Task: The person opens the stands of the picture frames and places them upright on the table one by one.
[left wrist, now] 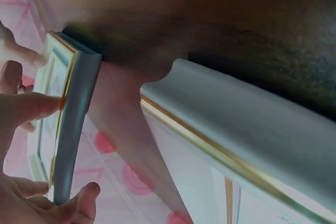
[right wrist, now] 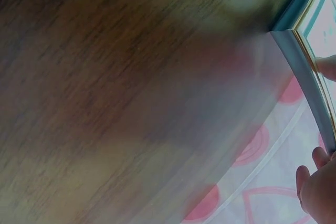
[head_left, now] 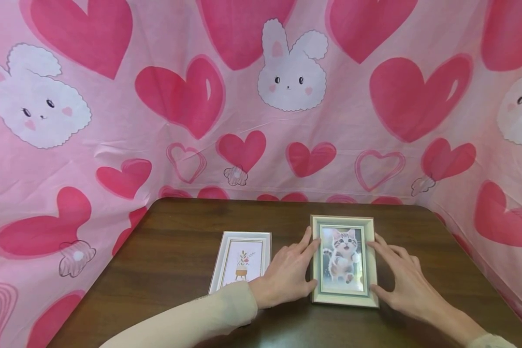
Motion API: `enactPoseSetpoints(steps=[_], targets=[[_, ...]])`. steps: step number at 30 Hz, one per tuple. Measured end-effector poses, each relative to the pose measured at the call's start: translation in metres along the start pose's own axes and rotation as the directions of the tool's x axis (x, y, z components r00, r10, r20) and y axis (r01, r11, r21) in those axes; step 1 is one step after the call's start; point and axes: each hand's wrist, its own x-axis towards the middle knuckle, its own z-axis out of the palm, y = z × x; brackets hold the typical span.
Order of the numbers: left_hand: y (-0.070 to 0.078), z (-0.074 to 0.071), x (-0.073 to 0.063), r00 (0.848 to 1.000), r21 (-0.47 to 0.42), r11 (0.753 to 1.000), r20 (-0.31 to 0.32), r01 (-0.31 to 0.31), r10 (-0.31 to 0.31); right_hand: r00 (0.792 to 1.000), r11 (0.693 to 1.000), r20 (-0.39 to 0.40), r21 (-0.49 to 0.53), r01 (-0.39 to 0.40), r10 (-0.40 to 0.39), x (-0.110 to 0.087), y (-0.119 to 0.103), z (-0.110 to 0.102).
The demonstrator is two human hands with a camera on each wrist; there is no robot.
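Note:
A pale cream-green picture frame (head_left: 344,299) with a kitten picture is at the table's right of centre, its face turned up. My left hand (head_left: 289,275) grips its left edge, thumb low and fingers higher up. Along the opposite edge, my right hand (head_left: 411,282) holds it with the thumb near the lower corner. In the left wrist view the frame's grey side (left wrist: 79,108) shows, with fingertips (left wrist: 47,107) on its rim. Whether it is slightly raised off the table I cannot tell. A white picture frame (head_left: 248,235) with a potted-plant print lies to the left, partly hidden by my left forearm.
Both frames are over a dark brown wooden table (head_left: 178,261) with rounded far corners. A pink cloth (head_left: 243,116) printed with hearts and rabbits hangs behind it and along both sides.

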Motion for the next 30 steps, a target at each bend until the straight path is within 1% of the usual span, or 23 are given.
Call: enactPoseSetpoints(steps=[6, 9, 17, 21, 26, 30], targets=[[0.0022, -0.0005, -0.0008, 0.999, 0.026, 0.999, -0.028, -0.018, 0.019, 1.000, 1.000, -0.023, -0.001, 0.015, -0.015, -0.0019, -0.0003, 0.0005], [0.0030, -0.0005, -0.0019, 0.999, 0.027, 0.999, -0.035, -0.026, 0.027, 0.999, 1.000, -0.034, -0.001, 0.025, -0.025, -0.0023, -0.0003, 0.0013], [0.0052, -0.0007, -0.0049, 0.997, 0.021, 0.999, -0.060, -0.041, 0.042, 0.999, 1.000, -0.041, -0.012, 0.023, -0.023, -0.0044, -0.0012, -0.0001], [0.0057, 0.0001, -0.0057, 0.997, 0.016, 0.999, -0.061, -0.042, 0.042, 0.999, 1.000, -0.037, -0.001, 0.007, -0.007, -0.0056, -0.0023, -0.0011], [0.0067, 0.0005, -0.0079, 0.997, -0.010, 0.999, -0.063, -0.038, 0.037, 0.999, 0.999, -0.016, 0.023, -0.037, 0.038, -0.0072, -0.0040, -0.0022], [0.0075, -0.0002, -0.0088, 0.998, -0.035, 0.999, -0.059, -0.036, 0.034, 0.999, 0.998, -0.012, 0.027, -0.051, 0.051, -0.0082, -0.0046, -0.0021]])
